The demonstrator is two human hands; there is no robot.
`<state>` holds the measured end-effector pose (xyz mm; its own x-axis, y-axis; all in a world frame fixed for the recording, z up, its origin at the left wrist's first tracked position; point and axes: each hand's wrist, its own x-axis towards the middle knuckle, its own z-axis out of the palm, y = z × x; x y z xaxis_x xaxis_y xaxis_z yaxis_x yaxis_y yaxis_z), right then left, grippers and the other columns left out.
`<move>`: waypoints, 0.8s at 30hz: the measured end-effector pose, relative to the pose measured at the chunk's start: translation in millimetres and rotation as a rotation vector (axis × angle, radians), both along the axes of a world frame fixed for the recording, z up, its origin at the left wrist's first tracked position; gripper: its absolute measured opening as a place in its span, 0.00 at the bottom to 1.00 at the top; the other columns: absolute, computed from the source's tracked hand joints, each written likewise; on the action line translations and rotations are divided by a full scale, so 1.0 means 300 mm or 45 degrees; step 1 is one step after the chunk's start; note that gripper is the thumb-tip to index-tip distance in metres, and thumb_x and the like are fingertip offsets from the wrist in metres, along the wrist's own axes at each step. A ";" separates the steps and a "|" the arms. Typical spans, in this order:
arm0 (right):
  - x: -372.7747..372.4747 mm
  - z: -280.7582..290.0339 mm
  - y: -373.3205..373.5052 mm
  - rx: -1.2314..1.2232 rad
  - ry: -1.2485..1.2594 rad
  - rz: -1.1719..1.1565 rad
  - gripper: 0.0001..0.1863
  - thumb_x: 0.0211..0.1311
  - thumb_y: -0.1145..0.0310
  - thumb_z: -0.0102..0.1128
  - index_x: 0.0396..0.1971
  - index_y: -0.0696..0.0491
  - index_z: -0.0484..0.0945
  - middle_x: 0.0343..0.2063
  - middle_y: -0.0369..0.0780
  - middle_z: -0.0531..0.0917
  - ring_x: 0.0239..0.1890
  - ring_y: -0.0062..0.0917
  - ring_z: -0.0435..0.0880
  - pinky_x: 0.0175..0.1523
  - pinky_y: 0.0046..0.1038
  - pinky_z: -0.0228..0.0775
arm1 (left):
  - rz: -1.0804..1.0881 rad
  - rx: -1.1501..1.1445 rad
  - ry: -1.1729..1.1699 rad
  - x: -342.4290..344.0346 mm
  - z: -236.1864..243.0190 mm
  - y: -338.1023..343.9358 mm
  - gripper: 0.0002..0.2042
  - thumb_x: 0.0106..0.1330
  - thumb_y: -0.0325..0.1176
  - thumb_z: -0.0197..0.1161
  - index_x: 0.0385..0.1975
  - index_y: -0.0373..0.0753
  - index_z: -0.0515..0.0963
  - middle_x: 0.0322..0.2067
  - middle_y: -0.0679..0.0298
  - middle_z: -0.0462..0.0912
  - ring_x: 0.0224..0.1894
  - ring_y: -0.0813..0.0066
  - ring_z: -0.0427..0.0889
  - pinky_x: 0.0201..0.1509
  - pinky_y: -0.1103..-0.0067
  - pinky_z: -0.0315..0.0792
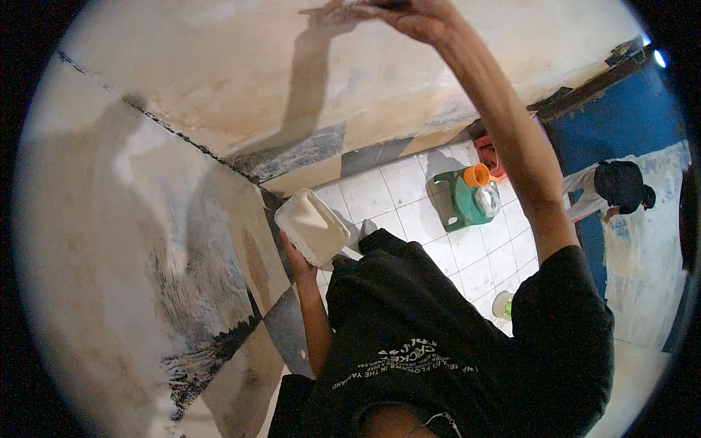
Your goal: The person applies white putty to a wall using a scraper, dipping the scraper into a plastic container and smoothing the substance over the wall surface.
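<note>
My left hand (pixel 297 260) grips a white square tub (pixel 298 244) by its side, near the wall corner. Inside the tub is a smooth cream-coloured substance. My right arm stretches up to the plastered wall (pixel 219 66), and my right hand (pixel 420 20) is at the top edge of the picture. Its fingers are bent around something dark that is mostly cut off by the edge, so I cannot make out what it is. The wall beneath that hand is cream and patchy, crossed by my arm's shadow.
A green plastic jug (pixel 467 208) with an orange top (pixel 477 174) stands on white floor tiles (pixel 387 186), beside a red crate (pixel 485 152). A small round tub (pixel 502 305) sits closer to me. Another person (pixel 619 188) in dark clothing bends at a blue and white wall (pixel 642 248) to the right.
</note>
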<state>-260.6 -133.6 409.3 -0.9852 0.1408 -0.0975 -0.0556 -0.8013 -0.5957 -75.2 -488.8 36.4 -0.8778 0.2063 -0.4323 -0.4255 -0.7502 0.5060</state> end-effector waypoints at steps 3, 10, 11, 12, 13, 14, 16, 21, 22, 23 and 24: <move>0.162 0.161 -0.164 -0.009 -0.057 -0.126 0.15 0.58 0.82 0.32 0.37 0.83 0.57 0.48 0.69 0.64 0.55 0.58 0.65 0.63 0.48 0.67 | 0.035 -0.043 -0.034 0.016 0.016 -0.051 0.31 0.70 0.55 0.42 0.64 0.38 0.57 0.61 0.56 0.64 0.61 0.59 0.66 0.64 0.66 0.62; 0.284 -0.247 -0.025 0.201 -0.098 -0.256 0.21 0.51 0.78 0.43 0.42 0.79 0.61 0.41 0.65 0.71 0.46 0.63 0.73 0.51 0.53 0.70 | 0.067 -0.015 -0.077 0.060 -0.066 -0.074 0.30 0.70 0.55 0.40 0.63 0.39 0.58 0.61 0.56 0.64 0.60 0.59 0.66 0.62 0.66 0.63; 0.262 -0.370 -0.017 0.126 -0.119 -0.286 0.20 0.50 0.78 0.42 0.41 0.79 0.62 0.36 0.65 0.73 0.45 0.63 0.73 0.51 0.53 0.71 | 0.072 -0.053 -0.065 0.067 -0.055 -0.074 0.30 0.70 0.55 0.40 0.63 0.39 0.58 0.61 0.56 0.64 0.60 0.58 0.66 0.62 0.65 0.63; 0.245 -0.477 -0.022 0.180 -0.129 -0.278 0.19 0.51 0.79 0.40 0.41 0.80 0.62 0.36 0.66 0.74 0.43 0.63 0.75 0.49 0.52 0.73 | 0.075 -0.095 -0.055 0.071 -0.036 -0.079 0.30 0.70 0.55 0.40 0.64 0.39 0.58 0.61 0.56 0.64 0.60 0.58 0.66 0.62 0.65 0.63; 0.222 -0.588 -0.028 0.229 -0.139 -0.264 0.18 0.53 0.80 0.37 0.40 0.80 0.63 0.35 0.68 0.74 0.41 0.62 0.76 0.47 0.51 0.75 | 0.085 -0.142 -0.045 0.076 -0.009 -0.091 0.30 0.70 0.55 0.40 0.64 0.40 0.58 0.61 0.56 0.64 0.61 0.58 0.66 0.62 0.65 0.64; 0.182 -0.738 0.028 0.176 -0.245 -0.241 0.17 0.53 0.81 0.33 0.38 0.80 0.64 0.35 0.69 0.74 0.39 0.62 0.77 0.44 0.50 0.77 | 0.097 -0.128 -0.068 0.076 0.026 -0.087 0.29 0.70 0.55 0.40 0.64 0.40 0.58 0.61 0.56 0.63 0.61 0.58 0.65 0.62 0.65 0.63; 0.115 -0.839 0.011 0.161 -0.488 -0.109 0.19 0.66 0.70 0.38 0.37 0.75 0.68 0.37 0.62 0.78 0.36 0.49 0.82 0.38 0.39 0.81 | 0.169 -0.124 -0.131 0.097 0.075 -0.116 0.29 0.70 0.55 0.40 0.64 0.40 0.58 0.62 0.56 0.63 0.61 0.57 0.65 0.63 0.64 0.63; -0.120 -0.937 0.436 1.096 0.009 0.043 0.25 0.47 0.54 0.72 0.35 0.60 0.80 0.33 0.42 0.85 0.37 0.25 0.84 0.43 0.24 0.76 | 0.088 0.070 -0.098 0.063 0.079 -0.043 0.31 0.69 0.56 0.40 0.64 0.40 0.56 0.62 0.56 0.62 0.62 0.57 0.64 0.64 0.63 0.61; -0.167 -0.880 0.325 1.185 0.035 0.119 0.23 0.51 0.59 0.64 0.38 0.64 0.76 0.36 0.46 0.81 0.40 0.30 0.81 0.47 0.29 0.74 | 0.137 0.024 -0.087 0.080 0.068 -0.089 0.31 0.69 0.56 0.41 0.65 0.40 0.55 0.62 0.56 0.62 0.62 0.57 0.64 0.64 0.63 0.61; -0.185 -0.780 0.228 1.213 0.026 0.188 0.21 0.55 0.64 0.55 0.40 0.67 0.72 0.40 0.49 0.78 0.43 0.34 0.78 0.50 0.33 0.73 | 0.181 -0.013 -0.072 0.099 0.064 -0.127 0.31 0.69 0.56 0.41 0.65 0.40 0.55 0.62 0.56 0.62 0.62 0.57 0.64 0.64 0.63 0.61; -0.182 -0.666 0.165 1.214 0.011 0.221 0.19 0.59 0.69 0.47 0.43 0.70 0.68 0.43 0.52 0.74 0.47 0.38 0.76 0.54 0.38 0.72 | 0.203 -0.026 -0.030 0.110 0.034 -0.152 0.32 0.69 0.56 0.42 0.65 0.40 0.55 0.62 0.56 0.61 0.62 0.57 0.64 0.64 0.63 0.61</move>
